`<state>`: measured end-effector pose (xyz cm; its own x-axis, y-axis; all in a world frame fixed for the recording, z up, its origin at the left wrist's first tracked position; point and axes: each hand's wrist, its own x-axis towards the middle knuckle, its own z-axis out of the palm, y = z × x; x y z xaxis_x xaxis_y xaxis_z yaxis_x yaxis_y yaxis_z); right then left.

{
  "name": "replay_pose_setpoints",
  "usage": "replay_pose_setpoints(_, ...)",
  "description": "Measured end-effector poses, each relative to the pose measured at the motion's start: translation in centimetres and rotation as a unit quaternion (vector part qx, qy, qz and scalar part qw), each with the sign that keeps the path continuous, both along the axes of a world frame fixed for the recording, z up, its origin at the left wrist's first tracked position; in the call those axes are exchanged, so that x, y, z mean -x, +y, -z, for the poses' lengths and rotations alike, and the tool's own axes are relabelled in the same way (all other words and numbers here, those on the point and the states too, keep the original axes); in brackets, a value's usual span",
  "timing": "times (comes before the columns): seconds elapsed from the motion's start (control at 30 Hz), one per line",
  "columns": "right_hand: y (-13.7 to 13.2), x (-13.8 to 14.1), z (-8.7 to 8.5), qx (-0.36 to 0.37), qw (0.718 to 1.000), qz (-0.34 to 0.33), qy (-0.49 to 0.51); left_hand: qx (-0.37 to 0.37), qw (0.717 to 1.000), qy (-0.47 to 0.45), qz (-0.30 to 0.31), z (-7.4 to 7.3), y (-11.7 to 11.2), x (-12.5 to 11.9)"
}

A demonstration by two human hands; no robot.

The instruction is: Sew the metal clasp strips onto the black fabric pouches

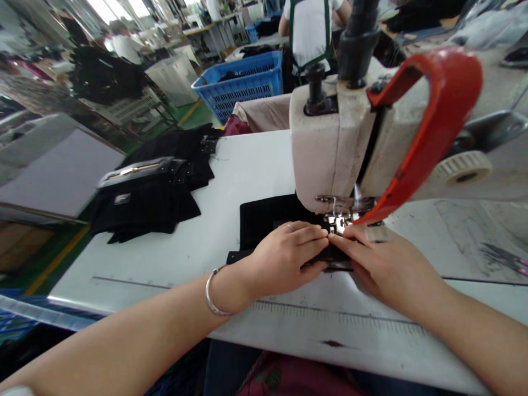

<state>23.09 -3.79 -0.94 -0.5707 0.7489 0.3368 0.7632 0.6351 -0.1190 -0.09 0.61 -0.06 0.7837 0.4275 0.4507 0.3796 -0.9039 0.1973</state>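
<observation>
A black fabric piece [259, 217] lies on the sewing machine's table, partly under the machine head. My left hand [289, 256], with a ring and a bangle, rests on it with fingers stretched out, pressing near the presser foot [339, 223]. Close by on the right, my right hand [377, 256] has its fingers bent over the fabric's edge at the foot, and a pale band wraps one finger. The fingertips of both hands nearly meet. Fabric beneath the hands is hidden. The sewing machine [317, 143] carries a red curved guard [449, 104].
A stack of black fabric pieces [152, 187], one with a metallic zipper, lies at the table's left. Scissors [505, 258] rest at the right. Beyond the table stand a blue basket [243, 82] and a person in a white top [311, 36]. A printed ruler runs along the front.
</observation>
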Motion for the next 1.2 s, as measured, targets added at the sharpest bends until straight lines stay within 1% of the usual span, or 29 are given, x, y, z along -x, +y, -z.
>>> replay_pose_setpoints(0.13,0.3,0.2,0.2,0.005,1.000,0.019,0.001,-0.023,1.000,-0.004,-0.002,0.2,1.4,0.0)
replay_pose_setpoints(0.27,0.2,0.1,0.4,0.016,1.000,0.017,0.019,-0.027,1.000,-0.001,0.004,0.4,2.1,0.0)
replay_pose_setpoints(0.33,0.2,-0.1,0.3,0.005,0.999,0.015,0.045,-0.024,1.000,-0.003,0.005,0.5,2.3,0.0)
replay_pose_setpoints(0.4,0.2,-0.3,0.1,-0.017,0.997,0.032,0.075,-0.023,1.000,-0.004,0.014,0.6,2.7,0.3)
replay_pose_setpoints(0.47,0.4,-0.6,-0.1,-0.031,0.994,0.072,0.076,-0.028,0.999,0.003,0.040,0.7,3.7,0.8)
replay_pose_setpoints(0.53,0.6,-0.8,-0.2,-0.040,0.993,0.101,0.045,-0.043,0.995,0.022,0.082,0.5,4.9,1.5)
replay_pose_setpoints(0.6,0.8,-1.0,-0.3,-0.046,0.993,0.104,0.015,-0.063,0.991,0.040,0.115,0.2,6.0,2.1)
replay_pose_setpoints(0.67,0.9,-1.0,-0.4,-0.046,0.995,0.094,0.007,-0.077,0.988,0.048,0.128,-0.1,6.5,2.4)
replay_pose_setpoints(0.73,0.9,-0.8,-0.3,-0.037,0.996,0.073,0.030,-0.088,0.987,0.045,0.127,-0.4,6.4,2.3)
replay_pose_setpoints(0.83,1.1,-0.3,0.2,-0.041,0.995,0.047,0.079,-0.115,0.986,0.021,0.121,-0.5,5.4,1.7)
replay_pose_setpoints(0.87,1.2,-0.2,0.4,-0.044,0.995,0.045,0.080,-0.123,0.985,0.013,0.117,-0.5,5.0,1.4)
replay_pose_setpoints(0.93,1.4,0.0,0.7,-0.040,0.997,0.028,0.052,-0.125,0.988,0.007,0.094,-0.4,3.9,0.9)
replay_pose_setpoints(1.0,1.5,0.0,0.8,-0.024,0.999,-0.014,0.020,-0.107,0.993,0.011,0.056,-0.2,2.8,0.5)
replay_pose_setpoints(1.07,1.3,0.0,0.5,-0.004,0.999,-0.037,0.025,-0.076,0.997,0.004,0.017,-0.1,1.7,0.3)
replay_pose_setpoints(1.13,0.9,0.0,0.0,0.017,0.998,-0.023,0.056,-0.045,0.999,-0.009,-0.001,0.0,1.0,0.2)
replay_pose_setpoints(1.2,0.5,0.1,-0.1,0.023,0.996,-0.004,0.085,-0.020,1.000,-0.024,-0.006,0.1,0.7,0.3)
